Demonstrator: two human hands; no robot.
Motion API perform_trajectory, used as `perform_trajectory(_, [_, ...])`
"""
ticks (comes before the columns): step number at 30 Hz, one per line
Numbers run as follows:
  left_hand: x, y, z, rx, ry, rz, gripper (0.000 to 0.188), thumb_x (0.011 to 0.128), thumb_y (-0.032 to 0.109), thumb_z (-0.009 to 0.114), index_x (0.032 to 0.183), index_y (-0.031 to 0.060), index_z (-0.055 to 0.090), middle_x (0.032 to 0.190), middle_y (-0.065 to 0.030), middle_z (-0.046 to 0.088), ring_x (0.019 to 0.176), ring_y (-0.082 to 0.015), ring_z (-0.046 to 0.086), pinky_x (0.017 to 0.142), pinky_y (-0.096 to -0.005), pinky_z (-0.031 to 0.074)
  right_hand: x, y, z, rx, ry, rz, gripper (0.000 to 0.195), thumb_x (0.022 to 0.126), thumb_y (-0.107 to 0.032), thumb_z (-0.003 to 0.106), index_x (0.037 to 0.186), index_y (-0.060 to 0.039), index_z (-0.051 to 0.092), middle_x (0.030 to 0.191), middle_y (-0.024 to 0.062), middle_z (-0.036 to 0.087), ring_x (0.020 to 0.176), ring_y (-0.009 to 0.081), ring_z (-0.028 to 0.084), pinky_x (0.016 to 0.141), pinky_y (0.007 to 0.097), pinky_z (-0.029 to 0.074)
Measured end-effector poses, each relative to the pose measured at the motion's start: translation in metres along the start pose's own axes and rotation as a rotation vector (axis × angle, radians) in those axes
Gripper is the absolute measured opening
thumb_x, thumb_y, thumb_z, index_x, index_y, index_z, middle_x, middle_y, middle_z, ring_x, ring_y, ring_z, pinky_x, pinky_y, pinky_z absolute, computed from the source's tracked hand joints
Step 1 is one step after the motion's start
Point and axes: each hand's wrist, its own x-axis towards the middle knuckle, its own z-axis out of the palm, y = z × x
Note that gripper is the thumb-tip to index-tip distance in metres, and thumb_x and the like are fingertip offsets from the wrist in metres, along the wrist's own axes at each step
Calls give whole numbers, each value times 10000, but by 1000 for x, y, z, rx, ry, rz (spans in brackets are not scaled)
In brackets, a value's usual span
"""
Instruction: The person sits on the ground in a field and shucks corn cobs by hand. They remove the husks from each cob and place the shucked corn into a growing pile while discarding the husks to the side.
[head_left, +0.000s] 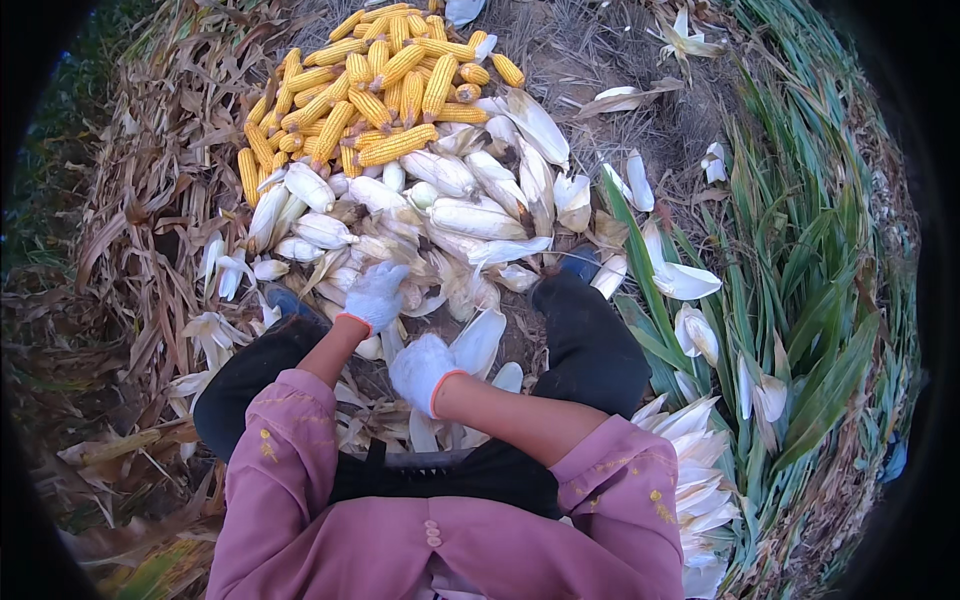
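White knit gloves with orange cuffs cover both hands. My left hand (376, 295) is at the near left edge of a pile of corn ears in pale husks (476, 217), its fingers over the husks; whether it grips an ear is hard to see. Lower and to the right, my right hand (424, 373) is curled between the knees, beside a loose pale husk leaf (480, 343); what lies under its fingers is hidden. Beyond the husked ears is a heap of bare yellow corn cobs (375, 90).
Dry brown stalks and leaves (165, 150) cover the left side. Green corn stalks (810, 300) lie along the right. Stripped pale husks (694, 480) are heaped by the right elbow. My bent knees flank the hands, with the feet against the pile.
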Motion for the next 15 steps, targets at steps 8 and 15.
perform_trajectory(8, [37, 35, 27, 154, 95, 192, 334, 799, 213, 574, 1119, 121, 560, 1154, -106, 542, 1140, -303, 479, 935, -479, 400, 19, -12, 19, -37, 104, 62, 144, 785, -136, 587, 823, -110, 723, 822, 79, 690, 767, 247, 654, 636, 384, 425])
perform_trajectory(15, [53, 18, 66, 437, 189, 302, 257, 815, 252, 557, 1038, 127, 578, 1038, -82, 564, 1071, -271, 498, 938, -456, 364, 24, -18, 21, -30, 108, 71, 163, 803, -166, 573, 836, -134, 729, 824, 45, 688, 766, 232, 647, 611, 402, 389])
